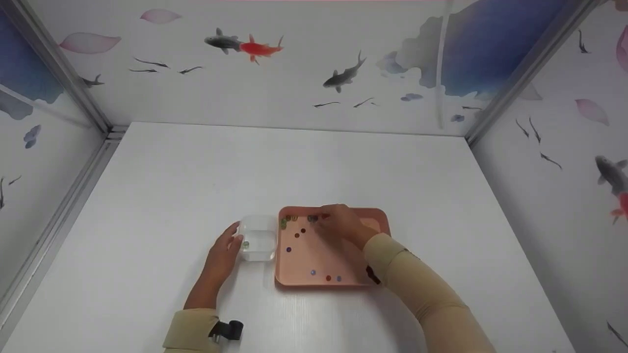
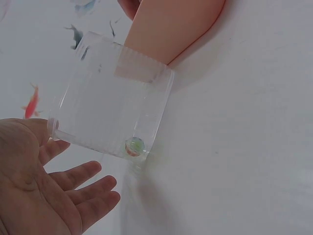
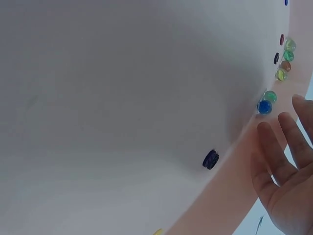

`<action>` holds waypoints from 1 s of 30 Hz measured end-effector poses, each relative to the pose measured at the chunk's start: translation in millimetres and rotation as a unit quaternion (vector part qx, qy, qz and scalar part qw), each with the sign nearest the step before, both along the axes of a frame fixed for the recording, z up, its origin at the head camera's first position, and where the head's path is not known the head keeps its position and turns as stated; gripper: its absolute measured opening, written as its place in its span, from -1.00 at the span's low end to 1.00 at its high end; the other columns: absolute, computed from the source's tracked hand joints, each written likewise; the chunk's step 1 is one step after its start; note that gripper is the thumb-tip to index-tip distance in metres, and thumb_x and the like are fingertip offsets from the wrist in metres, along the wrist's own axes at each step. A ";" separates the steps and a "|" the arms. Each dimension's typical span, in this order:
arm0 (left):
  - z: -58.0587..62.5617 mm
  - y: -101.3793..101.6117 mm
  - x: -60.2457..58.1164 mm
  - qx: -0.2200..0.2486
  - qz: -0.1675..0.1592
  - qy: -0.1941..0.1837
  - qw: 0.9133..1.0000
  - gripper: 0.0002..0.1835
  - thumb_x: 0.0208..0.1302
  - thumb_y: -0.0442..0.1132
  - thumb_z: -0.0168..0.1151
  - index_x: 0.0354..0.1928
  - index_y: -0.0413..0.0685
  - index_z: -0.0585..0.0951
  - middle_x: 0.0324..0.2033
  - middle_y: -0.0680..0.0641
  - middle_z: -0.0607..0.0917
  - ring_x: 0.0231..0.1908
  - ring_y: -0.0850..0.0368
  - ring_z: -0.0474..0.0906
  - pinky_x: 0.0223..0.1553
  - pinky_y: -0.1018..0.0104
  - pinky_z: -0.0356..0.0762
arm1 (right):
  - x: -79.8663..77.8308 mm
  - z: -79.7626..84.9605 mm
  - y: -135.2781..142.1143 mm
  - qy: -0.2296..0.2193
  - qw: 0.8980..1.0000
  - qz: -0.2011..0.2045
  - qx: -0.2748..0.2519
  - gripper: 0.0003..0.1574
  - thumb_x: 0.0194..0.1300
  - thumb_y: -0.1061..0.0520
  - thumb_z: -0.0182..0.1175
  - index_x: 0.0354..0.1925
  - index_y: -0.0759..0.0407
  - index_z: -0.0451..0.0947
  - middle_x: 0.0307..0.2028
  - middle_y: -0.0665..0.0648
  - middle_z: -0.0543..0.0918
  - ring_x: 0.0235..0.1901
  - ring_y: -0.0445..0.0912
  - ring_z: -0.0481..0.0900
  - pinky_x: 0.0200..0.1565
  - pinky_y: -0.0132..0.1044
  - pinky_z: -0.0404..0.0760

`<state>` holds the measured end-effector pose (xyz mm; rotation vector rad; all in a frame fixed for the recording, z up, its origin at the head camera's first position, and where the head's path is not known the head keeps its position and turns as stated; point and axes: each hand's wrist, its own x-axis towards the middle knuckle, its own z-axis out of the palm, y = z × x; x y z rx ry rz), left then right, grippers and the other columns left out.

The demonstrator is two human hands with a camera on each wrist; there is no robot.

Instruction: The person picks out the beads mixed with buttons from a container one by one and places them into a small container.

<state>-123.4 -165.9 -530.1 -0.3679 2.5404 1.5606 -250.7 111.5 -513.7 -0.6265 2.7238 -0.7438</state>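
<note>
My left hand (image 1: 223, 252) pinches the rim of a clear plastic container (image 2: 112, 98) between thumb and index finger, the other fingers spread loosely. One glass marble (image 2: 134, 146) lies in the container. Over the far side of a pink tray (image 1: 319, 283), my right hand (image 1: 341, 223) reaches down with its fingers apart. In the right wrist view its fingertips are close to a blue marble (image 3: 264, 107) and a green marble (image 3: 270, 96), with nothing between them. More marbles (image 1: 283, 223) cluster in the tray's far left corner.
Small dark, red and blue round pieces are scattered in the tray, among them a dark ridged disc (image 3: 211, 159). The tray stands right beside the container on a white table (image 1: 294, 166). Panels with painted fish (image 1: 260, 49) enclose the table's back and sides.
</note>
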 end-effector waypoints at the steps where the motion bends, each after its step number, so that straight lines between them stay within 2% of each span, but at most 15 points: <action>1: 0.4 0.1 0.1 0.000 0.000 0.000 1.000 -0.43 0.55 -0.05 -0.17 0.48 -0.08 0.11 0.41 -0.30 0.21 0.38 -0.31 0.14 0.34 -0.24 0.12 | -0.1 -0.3 -0.5 0.004 1.000 0.002 0.005 -0.66 0.33 0.18 0.19 0.07 0.08 0.64 -0.04 0.09 0.69 -0.03 -0.03 0.61 0.08 -0.08 0.57; 9: 2.7 0.2 0.1 0.008 0.000 0.001 1.000 -0.43 0.55 -0.05 -0.17 0.47 -0.12 0.12 0.42 -0.30 0.20 0.38 -0.30 0.14 0.35 -0.23 0.10 | -0.5 -4.6 -5.8 0.016 0.999 -0.001 0.050 -0.60 0.35 0.09 0.22 0.15 -0.02 0.60 0.04 0.06 0.67 0.07 -0.04 0.59 0.14 -0.09 0.53; 14: 1.6 0.3 0.0 0.008 0.002 -0.002 1.000 -0.43 0.55 -0.04 -0.17 0.48 -0.11 0.12 0.41 -0.30 0.20 0.38 -0.30 0.14 0.35 -0.23 0.10 | 0.2 -7.5 -7.8 0.033 0.997 0.002 0.070 -0.61 0.37 0.03 0.21 0.15 -0.02 0.60 0.01 0.06 0.69 0.01 -0.06 0.62 0.10 -0.12 0.57; 30: -1.2 -0.7 0.1 0.002 0.004 0.001 1.000 -0.43 0.54 -0.03 -0.16 0.47 -0.08 0.14 0.40 -0.30 0.22 0.36 -0.30 0.17 0.33 -0.24 0.14 | 1.9 -12.5 -7.4 0.096 0.991 0.024 0.087 -0.69 0.42 0.14 0.13 0.07 0.02 0.65 -0.03 0.08 0.71 0.01 -0.01 0.64 0.06 -0.11 0.60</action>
